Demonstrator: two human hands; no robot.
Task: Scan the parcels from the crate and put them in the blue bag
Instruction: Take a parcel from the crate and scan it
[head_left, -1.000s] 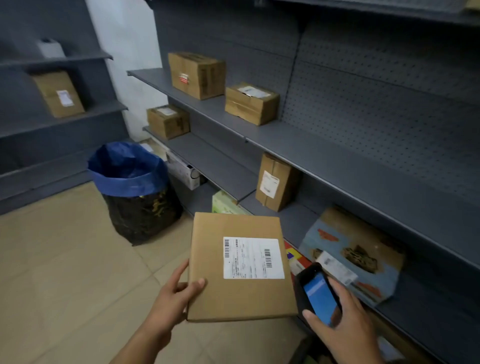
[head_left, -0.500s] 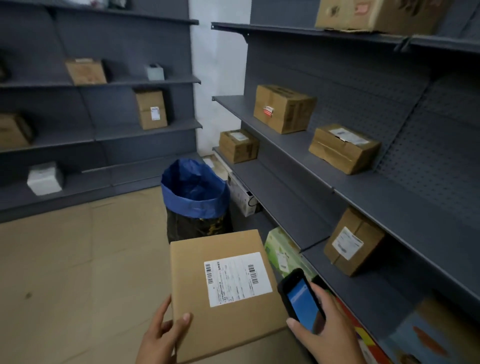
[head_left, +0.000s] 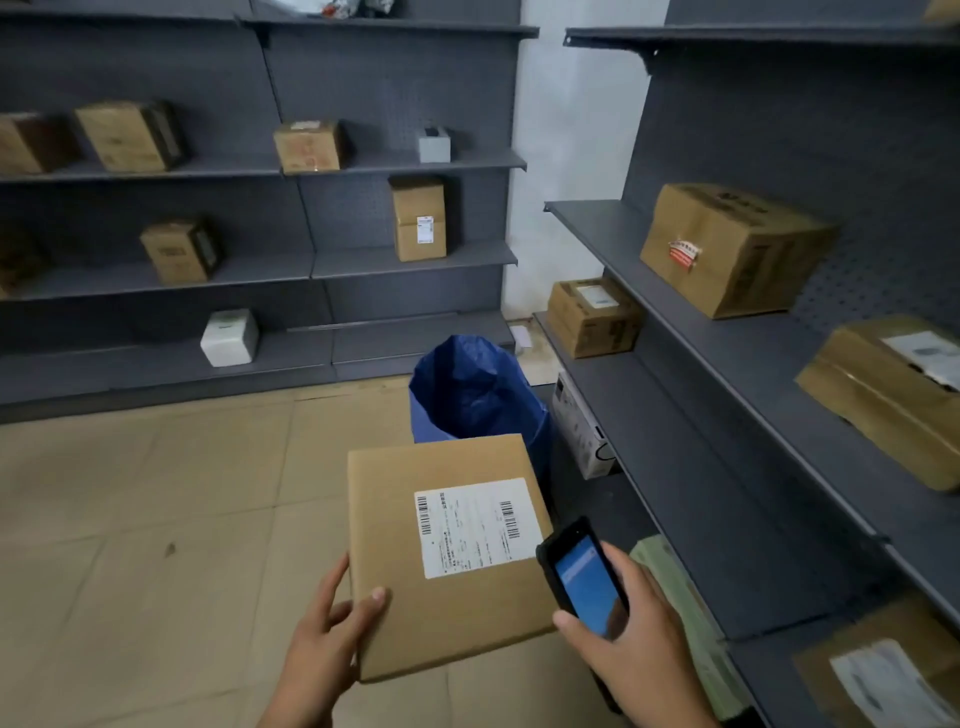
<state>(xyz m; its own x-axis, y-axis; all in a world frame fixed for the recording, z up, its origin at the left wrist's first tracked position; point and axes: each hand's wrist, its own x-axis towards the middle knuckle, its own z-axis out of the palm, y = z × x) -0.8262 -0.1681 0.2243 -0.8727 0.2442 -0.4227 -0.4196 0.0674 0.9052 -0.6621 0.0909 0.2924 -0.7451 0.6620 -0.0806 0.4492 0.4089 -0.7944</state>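
Observation:
I hold a flat brown cardboard parcel with a white barcode label facing up. My left hand grips its near left corner, thumb on top. My right hand holds a black handheld scanner with a lit blue screen, just right of the parcel's label. The blue bag stands open on the floor straight ahead, just beyond the parcel's far edge. The crate is out of view.
Grey metal shelves run along the right and the back wall, carrying several brown boxes and a white box. A white carton sits on the lowest right shelf beside the bag. Beige tiled floor spreads to the left.
The view has swung left and the bag has come closer, now straight ahead. The parcel stays in my left hand and the scanner in my right.

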